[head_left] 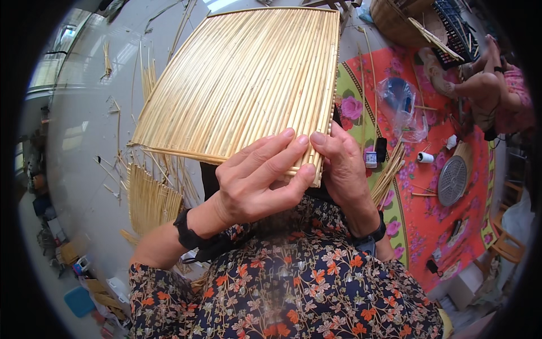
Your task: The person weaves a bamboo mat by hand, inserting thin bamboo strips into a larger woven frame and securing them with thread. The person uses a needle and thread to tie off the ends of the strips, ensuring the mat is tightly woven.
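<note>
A large panel of pale reed stalks [237, 79], laid side by side with a thin strip along its edges, slants up and away in front of me. My left hand [262, 172] lies over its near right corner, fingertips pressed on the stalks and thumb close to the end stalks. On the right edge, my right hand [344, 164] grips the same corner, its thumb on top and the other fingers mostly hidden behind. Both hands are closed on the panel, almost touching each other.
Below left, a smaller reed bundle [149, 198] lies among loose stalks. At right, a red floral cloth [423, 231] bears a stalk bundle [389, 175], a thread spool [424, 157], a perforated metal disc [452, 181] and a plastic bag [403, 107]. Another person's arm [480, 85] shows beyond, near a basket [395, 22].
</note>
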Motion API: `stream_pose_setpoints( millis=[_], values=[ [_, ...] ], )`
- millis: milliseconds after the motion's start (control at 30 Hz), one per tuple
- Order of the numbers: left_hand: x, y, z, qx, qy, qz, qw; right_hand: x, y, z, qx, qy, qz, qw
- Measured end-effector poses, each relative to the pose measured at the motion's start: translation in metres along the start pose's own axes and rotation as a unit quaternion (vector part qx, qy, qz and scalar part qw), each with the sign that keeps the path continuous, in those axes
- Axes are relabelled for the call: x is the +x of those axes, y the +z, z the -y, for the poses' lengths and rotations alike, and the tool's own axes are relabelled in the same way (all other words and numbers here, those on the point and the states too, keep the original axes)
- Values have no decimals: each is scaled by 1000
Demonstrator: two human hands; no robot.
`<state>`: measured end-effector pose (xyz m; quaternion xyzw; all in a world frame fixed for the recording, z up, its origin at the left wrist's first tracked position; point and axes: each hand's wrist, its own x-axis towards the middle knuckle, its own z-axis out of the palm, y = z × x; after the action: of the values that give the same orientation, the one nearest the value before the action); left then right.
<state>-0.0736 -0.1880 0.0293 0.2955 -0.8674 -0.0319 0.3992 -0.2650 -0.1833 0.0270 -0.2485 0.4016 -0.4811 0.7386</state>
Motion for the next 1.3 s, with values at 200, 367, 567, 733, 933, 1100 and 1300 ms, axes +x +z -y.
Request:
stream_pose_setpoints(
  millis=[200, 367, 567, 733, 933, 1100, 1300],
  values=[
    [-5, 6, 1, 1, 5, -13, 1000, 2, -5, 2, 59, 20, 47, 997],
    [-3, 9, 2, 7, 11, -12, 1000, 8, -13, -5, 82, 15, 54, 995],
    [-9, 10, 2, 7, 16, -5, 1000, -6, -48, 10, -266, -58, -38, 961],
    [-12, 8, -4, 26, 11, -3, 1000, -8, -34, 42, -522, -395, 55, 754],
    [-16, 6, -1, 35, 29, -11, 999, 13, -18, 60, -626, -452, 219, 596],
    [-22, 2, -2, -5, 23, -9, 1000, 34, -15, 62, -632, -462, 329, 529],
    [-25, -1, 7, -36, -5, -21, 999, 45, -16, 51, -602, -510, 340, 512]
  ],
)
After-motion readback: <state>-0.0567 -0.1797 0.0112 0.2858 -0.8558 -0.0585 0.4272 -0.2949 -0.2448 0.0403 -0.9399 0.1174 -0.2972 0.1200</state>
